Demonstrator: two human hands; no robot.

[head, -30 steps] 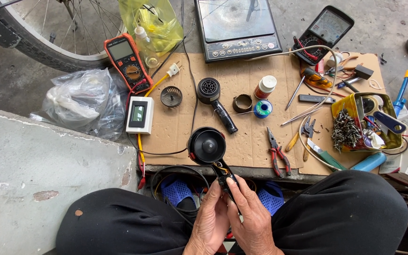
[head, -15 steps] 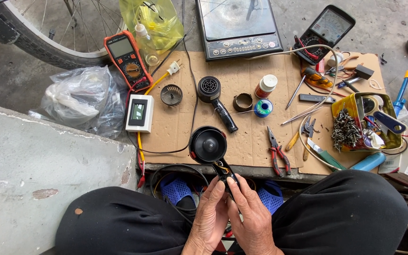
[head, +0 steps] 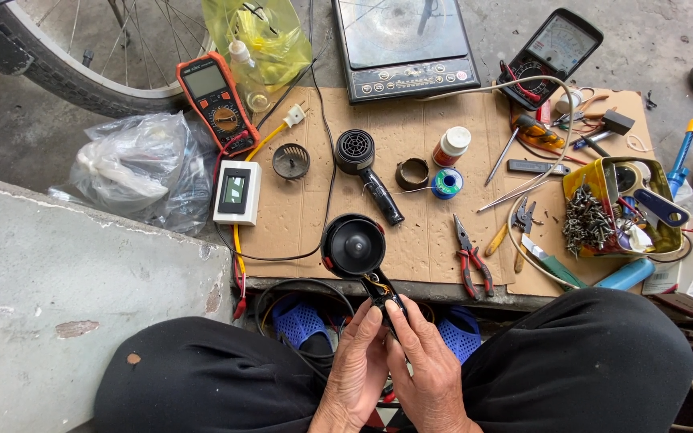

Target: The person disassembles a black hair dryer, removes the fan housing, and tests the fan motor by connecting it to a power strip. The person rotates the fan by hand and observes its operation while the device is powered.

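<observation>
The black hair dryer shell [head: 354, 247] sits at the near edge of the cardboard sheet [head: 427, 240], its round barrel on the board and its handle reaching down off the edge toward the person's lap. Yellow wiring shows where barrel meets handle. Both hands are closed on that handle: the left hand [head: 356, 365] grips it from the left, and the right hand [head: 427, 369] wraps it from the right, fingers pressed together over the lower end.

Against the earlier views little has changed; the shell lies in the same place and both hands remain on the handle, with only slight finger adjustment. The work appears to be holding at fine handling of the handle's interior.

Farther out, a second black dryer half [head: 366, 172] lies mid-board, a round grille [head: 291, 160] to its left. Red-handled pliers [head: 472, 258] lie to the right. A yellow tin of screws [head: 615, 210] stands at far right, an orange multimeter [head: 214, 100] far left.
</observation>
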